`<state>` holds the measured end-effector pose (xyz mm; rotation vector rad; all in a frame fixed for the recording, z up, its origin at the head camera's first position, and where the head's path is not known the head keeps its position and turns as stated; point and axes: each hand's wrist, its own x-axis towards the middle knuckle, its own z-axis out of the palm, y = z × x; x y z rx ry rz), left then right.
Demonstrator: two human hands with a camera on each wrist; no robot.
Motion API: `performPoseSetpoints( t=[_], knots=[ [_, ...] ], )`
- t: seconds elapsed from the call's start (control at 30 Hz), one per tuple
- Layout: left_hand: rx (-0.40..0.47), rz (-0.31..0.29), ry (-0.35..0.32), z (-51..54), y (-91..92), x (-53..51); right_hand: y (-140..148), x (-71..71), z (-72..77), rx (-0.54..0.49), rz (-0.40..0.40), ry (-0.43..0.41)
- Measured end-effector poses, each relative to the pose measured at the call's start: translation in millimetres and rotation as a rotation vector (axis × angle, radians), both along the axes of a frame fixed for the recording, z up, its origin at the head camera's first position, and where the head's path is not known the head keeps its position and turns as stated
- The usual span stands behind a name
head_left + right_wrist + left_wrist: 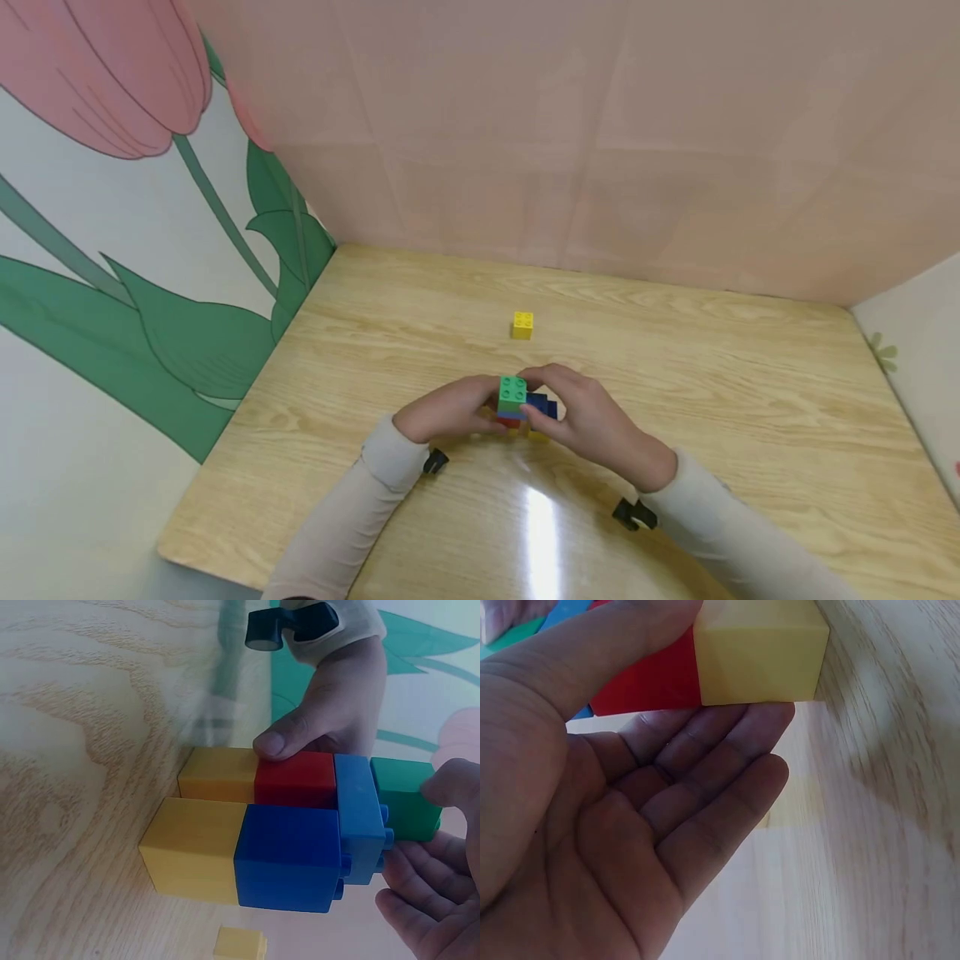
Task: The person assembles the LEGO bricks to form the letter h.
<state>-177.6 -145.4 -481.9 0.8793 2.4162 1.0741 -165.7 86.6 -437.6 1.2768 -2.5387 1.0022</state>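
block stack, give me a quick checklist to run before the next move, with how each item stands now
1. Left hand steadying: ok, it grips the red block.
2. Right hand controlling the green block: ok, it pinches it.
3. Green block pressed fully onto the light blue block: cannot tell, fingers hide part.
4. Dark blue block flush on its yellow base block: ok, no gap shows.
5. Both hands off the blocks: not ok, both hold on.
6. Loose yellow block out of the way: ok, beyond the hands.

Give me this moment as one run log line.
left hand: grips red brick; right hand: pinches topmost green brick; loose yellow brick: on table
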Motion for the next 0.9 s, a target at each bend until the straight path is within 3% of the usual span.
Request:
performPoseSetpoints(
  t=[0.3,0.63,0.9],
  knots=[
    [0.007,-0.010,0.004,-1.3,0.1,-0.1,0.2,-0.8,0.6,-0.016,0.046,0.064],
    [-0.022,-0.009,0.036,4.1,0.7,0.6,-0.5,-0.1,2.6,0.026,0.020,0.106],
    [-0.029,-0.018,0.048,3.8,1.5,1.8,-2.7,3.6,4.4,0.074,0.013,0.203]
  ],
)
